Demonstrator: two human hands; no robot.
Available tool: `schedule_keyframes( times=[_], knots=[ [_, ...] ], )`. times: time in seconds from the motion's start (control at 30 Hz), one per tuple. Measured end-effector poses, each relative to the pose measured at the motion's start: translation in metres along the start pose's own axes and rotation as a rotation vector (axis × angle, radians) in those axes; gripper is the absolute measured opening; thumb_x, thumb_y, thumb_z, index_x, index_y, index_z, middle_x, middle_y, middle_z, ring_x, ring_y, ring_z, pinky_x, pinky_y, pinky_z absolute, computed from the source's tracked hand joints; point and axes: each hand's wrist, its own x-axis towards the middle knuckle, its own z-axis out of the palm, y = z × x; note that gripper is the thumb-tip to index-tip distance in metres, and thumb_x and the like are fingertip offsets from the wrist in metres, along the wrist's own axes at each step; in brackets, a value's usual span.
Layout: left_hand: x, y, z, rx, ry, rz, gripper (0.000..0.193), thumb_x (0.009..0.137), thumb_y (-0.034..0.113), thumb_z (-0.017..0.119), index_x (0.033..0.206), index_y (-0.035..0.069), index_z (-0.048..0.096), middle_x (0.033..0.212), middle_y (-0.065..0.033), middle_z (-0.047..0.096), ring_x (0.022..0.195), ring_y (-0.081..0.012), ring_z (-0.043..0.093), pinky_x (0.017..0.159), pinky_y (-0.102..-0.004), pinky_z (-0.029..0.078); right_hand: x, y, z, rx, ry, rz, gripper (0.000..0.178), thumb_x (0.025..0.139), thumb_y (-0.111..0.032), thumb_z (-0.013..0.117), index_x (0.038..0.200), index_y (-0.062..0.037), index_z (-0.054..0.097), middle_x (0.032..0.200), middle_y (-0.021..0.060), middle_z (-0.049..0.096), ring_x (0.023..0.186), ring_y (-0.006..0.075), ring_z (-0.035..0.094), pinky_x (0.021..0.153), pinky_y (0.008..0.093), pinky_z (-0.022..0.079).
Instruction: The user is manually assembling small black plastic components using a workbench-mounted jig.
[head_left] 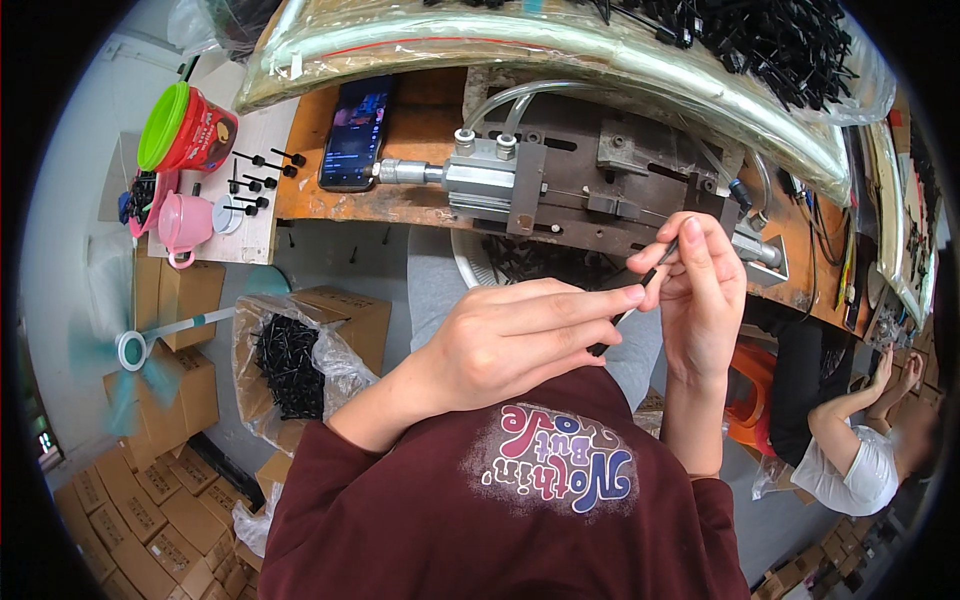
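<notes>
In front of my chest, both hands meet around a thin black rod-like part. My right hand pinches its upper end between thumb and fingers. Closed on the lower stretch is my left hand, and a thicker black end pokes out below its fingertips. The fingers hide much of the part, so whether it is one piece or two I cannot tell. Just beyond my hands lies a metal clamping fixture with a pneumatic cylinder at its left.
A phone lies on the wooden bench. To its left are several black stemmed parts, a pink cup and a red-green bucket. Black parts heap at the upper right and fill a lined carton. Another person sits at right.
</notes>
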Motion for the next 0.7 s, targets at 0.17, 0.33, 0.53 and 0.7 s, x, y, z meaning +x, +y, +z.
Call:
schedule_keyframes(
  times=[0.17, 0.33, 0.53, 0.7],
  knots=[
    [0.0005, 0.0028, -0.0018, 0.044, -0.012, 0.008, 0.029, 0.067, 0.002, 0.081, 0.095, -0.002, 0.075, 0.122, -0.0168, 0.07, 0.088, -0.0265, 0.072, 0.073, -0.0338, 0.059, -0.0006, 0.0015, 0.0017, 0.001, -0.029, 0.006, 0.027, 0.107, -0.021, 0.049, 0.102, 0.003, 0.06, 0.085, 0.0219, 0.072, 0.058, 0.0153, 0.066, 0.056, 0.0257, 0.054],
    [-0.0018, 0.0018, -0.0026, 0.034, -0.016, 0.011, 0.03, 0.067, 0.001, 0.081, 0.096, -0.002, 0.075, 0.122, -0.0168, 0.07, 0.089, -0.0264, 0.072, 0.073, -0.0339, 0.059, -0.0019, 0.0028, 0.0, -0.014, -0.055, 0.0, 0.027, 0.107, -0.021, 0.048, 0.103, 0.0033, 0.06, 0.086, 0.0213, 0.072, 0.059, 0.0151, 0.066, 0.057, 0.0257, 0.054],
    [-0.003, 0.0031, -0.0033, 0.014, -0.014, -0.005, 0.029, 0.067, 0.002, 0.081, 0.095, -0.002, 0.075, 0.121, -0.0168, 0.07, 0.089, -0.0265, 0.072, 0.074, -0.0344, 0.059, -0.0042, 0.0013, -0.0004, -0.065, -0.088, -0.039, 0.027, 0.107, -0.019, 0.048, 0.103, 0.004, 0.06, 0.087, 0.0212, 0.072, 0.059, 0.0155, 0.066, 0.057, 0.0259, 0.055],
    [-0.0006, 0.006, -0.0063, 0.022, -0.032, -0.019, 0.029, 0.067, 0.003, 0.081, 0.095, -0.002, 0.075, 0.12, -0.0171, 0.071, 0.089, -0.0265, 0.072, 0.074, -0.0339, 0.058, -0.0059, 0.0006, 0.0053, -0.083, -0.078, -0.065, 0.026, 0.107, -0.018, 0.05, 0.102, 0.0047, 0.061, 0.087, 0.0219, 0.071, 0.059, 0.0156, 0.065, 0.055, 0.0264, 0.054]
  ],
)
